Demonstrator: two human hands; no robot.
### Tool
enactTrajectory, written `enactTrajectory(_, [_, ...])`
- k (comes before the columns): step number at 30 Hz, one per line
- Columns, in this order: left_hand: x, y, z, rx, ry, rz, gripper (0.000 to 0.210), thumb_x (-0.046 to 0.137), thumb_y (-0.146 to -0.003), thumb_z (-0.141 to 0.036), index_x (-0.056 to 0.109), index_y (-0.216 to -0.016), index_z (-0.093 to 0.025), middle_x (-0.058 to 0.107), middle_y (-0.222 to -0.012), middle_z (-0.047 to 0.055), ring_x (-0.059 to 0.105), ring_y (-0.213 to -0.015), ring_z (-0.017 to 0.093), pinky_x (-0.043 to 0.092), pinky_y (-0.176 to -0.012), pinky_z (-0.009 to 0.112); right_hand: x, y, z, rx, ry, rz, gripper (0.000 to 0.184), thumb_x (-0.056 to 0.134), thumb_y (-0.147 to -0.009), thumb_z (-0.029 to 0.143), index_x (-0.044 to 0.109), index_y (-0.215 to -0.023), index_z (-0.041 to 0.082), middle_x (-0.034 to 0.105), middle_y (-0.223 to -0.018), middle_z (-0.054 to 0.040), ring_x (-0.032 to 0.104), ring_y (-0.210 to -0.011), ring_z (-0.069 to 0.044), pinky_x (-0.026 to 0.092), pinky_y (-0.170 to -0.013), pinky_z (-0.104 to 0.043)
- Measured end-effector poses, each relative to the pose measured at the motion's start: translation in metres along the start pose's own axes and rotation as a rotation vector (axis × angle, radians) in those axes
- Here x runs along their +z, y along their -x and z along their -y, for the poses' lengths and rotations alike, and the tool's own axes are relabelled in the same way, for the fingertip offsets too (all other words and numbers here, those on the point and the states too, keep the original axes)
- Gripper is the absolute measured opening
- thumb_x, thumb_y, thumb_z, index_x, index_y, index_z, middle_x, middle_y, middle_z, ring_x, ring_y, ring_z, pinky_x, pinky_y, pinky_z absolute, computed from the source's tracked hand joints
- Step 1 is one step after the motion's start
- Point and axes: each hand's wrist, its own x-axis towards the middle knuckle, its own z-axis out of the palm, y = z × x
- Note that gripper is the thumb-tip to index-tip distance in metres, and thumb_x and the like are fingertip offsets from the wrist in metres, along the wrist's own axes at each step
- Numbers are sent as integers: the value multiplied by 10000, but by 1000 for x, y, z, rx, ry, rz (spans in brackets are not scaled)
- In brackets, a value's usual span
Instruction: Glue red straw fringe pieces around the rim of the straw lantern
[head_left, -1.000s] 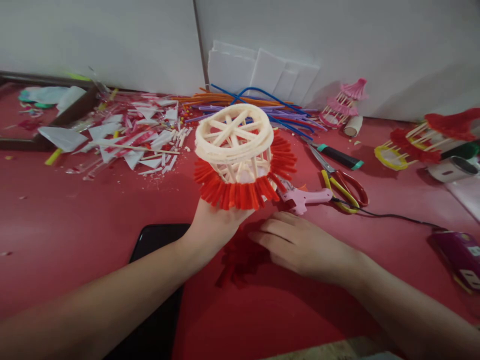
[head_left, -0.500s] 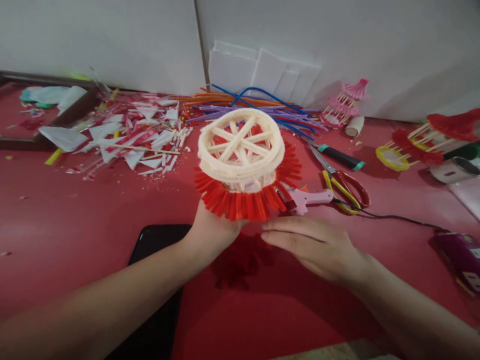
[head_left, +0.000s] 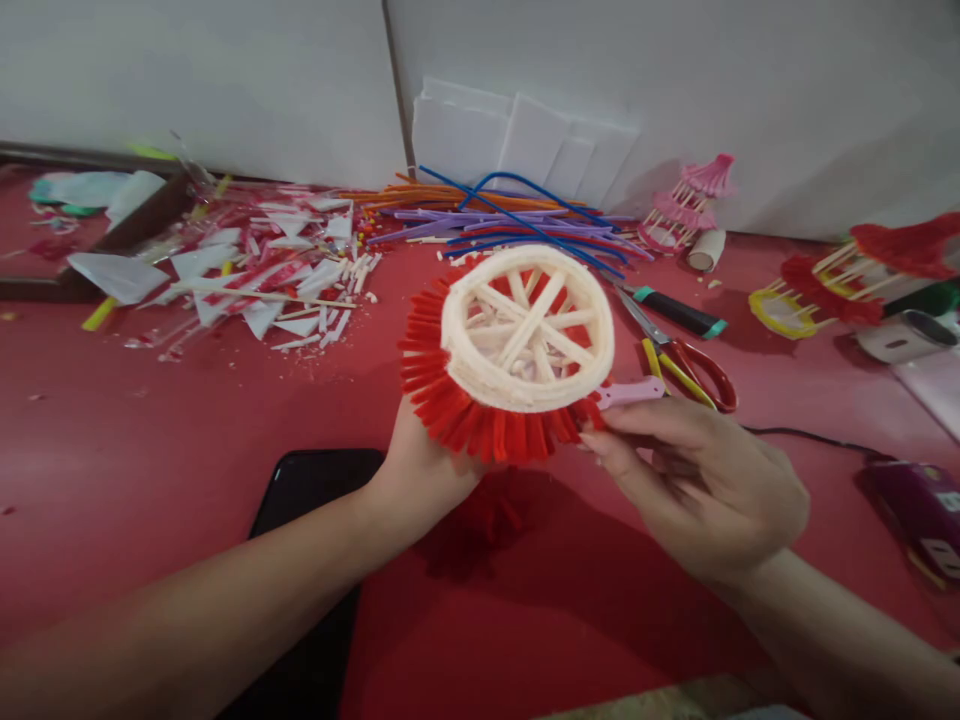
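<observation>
A craft model [head_left: 528, 325] made of fuzzy pipe cleaners is held up over the table, its cream spoked ring facing me and a red fringe [head_left: 480, 430] spreading out below the ring. My left hand [head_left: 424, 450] grips it from underneath; the fringe hides most of those fingers. At the fringe's right edge, my right hand [head_left: 697, 480] has thumb and forefinger pinched on a red strip, the other fingers curled. Just behind the right fingertips lies a pink glue gun [head_left: 634, 391], partly covered by the model and the hand.
Scissors [head_left: 701, 370] and a dark-handled cutter [head_left: 679, 312] lie at the right. Pipe cleaners [head_left: 502, 222] are piled at the back, beside plastic and stick scraps [head_left: 255, 270]. Small pink [head_left: 686, 205] and red [head_left: 855, 270] towers stand far right. A black phone [head_left: 300, 600] lies under my left arm.
The model has shifted right and tilted, so its ring faces me more. My right hand has come up from below, its straight fingers now bent into a pinch at the fringe.
</observation>
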Motion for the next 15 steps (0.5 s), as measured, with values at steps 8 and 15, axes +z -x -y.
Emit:
enactTrajectory(8, [0,-4,-1,-124,89,18,518,648,-699,-503,577,-1156,-268,697,-1103,76,542,-1260,306,484,-1029,458,-1,-5,1,-49,-27,60,104,674,-826,160,664,-897,237,743,-799,28,685,-659,-104,581,-633,-208])
enactTrajectory(15, [1,1,2,16,-6,35,462,694,-695,-420,607,-1126,-276,699,-1121,63,540,-1266,295,454,-1066,455,0,-6,1,-76,-60,82,120,666,-826,142,675,-902,234,739,-789,29,687,-687,-102,584,-666,-202])
